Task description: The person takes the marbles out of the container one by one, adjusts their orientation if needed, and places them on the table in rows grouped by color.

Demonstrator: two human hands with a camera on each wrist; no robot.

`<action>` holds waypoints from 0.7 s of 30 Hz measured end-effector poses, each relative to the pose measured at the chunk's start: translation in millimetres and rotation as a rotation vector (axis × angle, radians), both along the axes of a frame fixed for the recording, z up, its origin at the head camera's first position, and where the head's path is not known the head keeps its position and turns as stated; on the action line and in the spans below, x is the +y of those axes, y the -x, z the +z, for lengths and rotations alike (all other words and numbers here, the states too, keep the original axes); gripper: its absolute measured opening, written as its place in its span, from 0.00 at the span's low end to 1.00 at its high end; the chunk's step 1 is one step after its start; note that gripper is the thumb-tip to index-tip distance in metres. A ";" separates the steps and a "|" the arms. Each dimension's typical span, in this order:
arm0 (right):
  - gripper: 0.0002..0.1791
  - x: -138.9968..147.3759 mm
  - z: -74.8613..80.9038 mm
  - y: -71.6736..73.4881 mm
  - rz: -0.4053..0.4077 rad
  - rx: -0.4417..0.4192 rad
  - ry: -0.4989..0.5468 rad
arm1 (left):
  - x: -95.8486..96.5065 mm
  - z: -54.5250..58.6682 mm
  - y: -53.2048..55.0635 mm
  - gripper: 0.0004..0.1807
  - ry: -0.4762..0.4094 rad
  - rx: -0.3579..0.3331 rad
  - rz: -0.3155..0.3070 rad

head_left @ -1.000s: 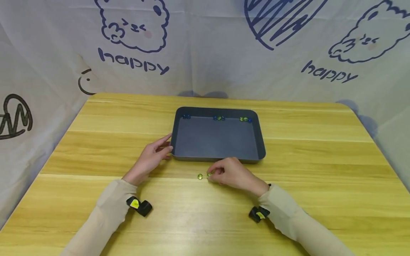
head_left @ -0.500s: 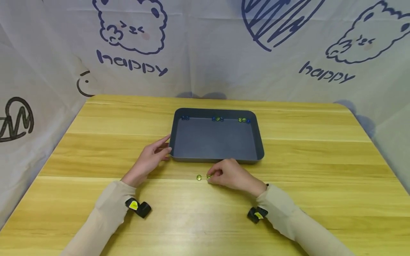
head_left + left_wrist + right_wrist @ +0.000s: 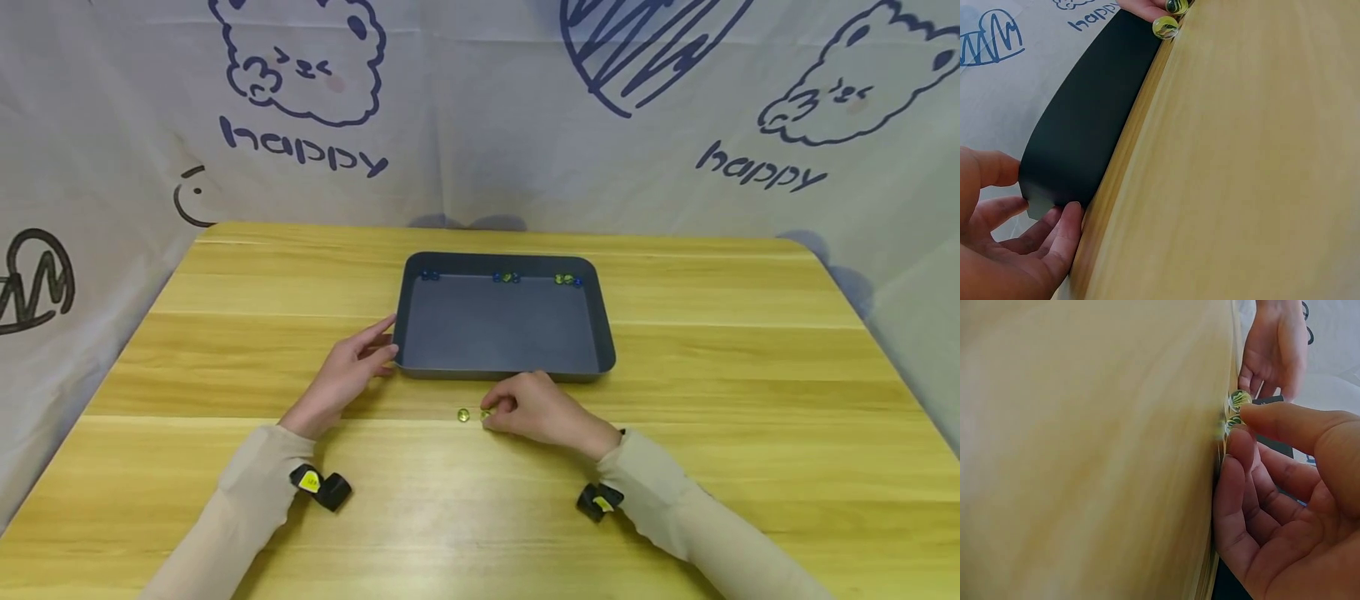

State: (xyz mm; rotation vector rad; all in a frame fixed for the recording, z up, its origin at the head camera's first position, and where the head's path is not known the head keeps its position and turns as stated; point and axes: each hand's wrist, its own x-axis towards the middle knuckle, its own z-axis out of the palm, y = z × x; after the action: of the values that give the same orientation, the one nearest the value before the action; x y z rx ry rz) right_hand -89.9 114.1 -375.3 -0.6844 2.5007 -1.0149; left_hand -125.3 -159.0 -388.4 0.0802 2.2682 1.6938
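Observation:
A dark grey rectangular tray [image 3: 504, 325] lies on the wooden table. My left hand [image 3: 343, 379] rests its fingertips against the tray's left side near the front corner; in the left wrist view its fingers [image 3: 1004, 170] are spread and loosely bent at the tray's end. Just in front of the tray, my right hand [image 3: 542, 410] pinches a yellow-green glass marble [image 3: 1233, 423] between thumb and forefinger, close over the table. A second yellow-green marble [image 3: 463, 415] lies on the table just left of those fingertips.
Along the tray's far wall sit blue marbles [image 3: 430, 275] at the left, a mixed blue and yellow-green group of marbles [image 3: 506, 277] at the middle, and another mixed group of marbles [image 3: 567, 280] at the right. A white cloth [image 3: 480, 117] with drawings hangs behind the table [image 3: 420, 517].
The head view has drifted slightly, sliding everything a little left in it. Both hands, the tray and the marbles keep their places relative to each other.

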 end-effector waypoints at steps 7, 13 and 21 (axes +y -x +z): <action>0.09 0.5 -0.3 -0.1 0.003 0.004 -0.010 | 1.0 -1.1 0.9 0.29 0.001 0.003 0.001; 0.10 0.6 0.5 -0.5 0.011 0.009 -0.017 | 0.0 -1.7 0.9 0.29 0.001 0.003 -0.002; 0.10 2.4 0.6 -0.8 0.034 0.039 -0.019 | 0.5 -2.0 1.2 0.29 0.007 0.006 0.003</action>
State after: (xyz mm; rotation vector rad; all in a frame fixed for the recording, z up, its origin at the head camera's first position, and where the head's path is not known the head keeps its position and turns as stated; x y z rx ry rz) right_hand -89.1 116.5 -374.7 -0.7458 2.5201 -0.9732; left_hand -126.5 -158.5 -390.4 0.0810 2.2801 1.6887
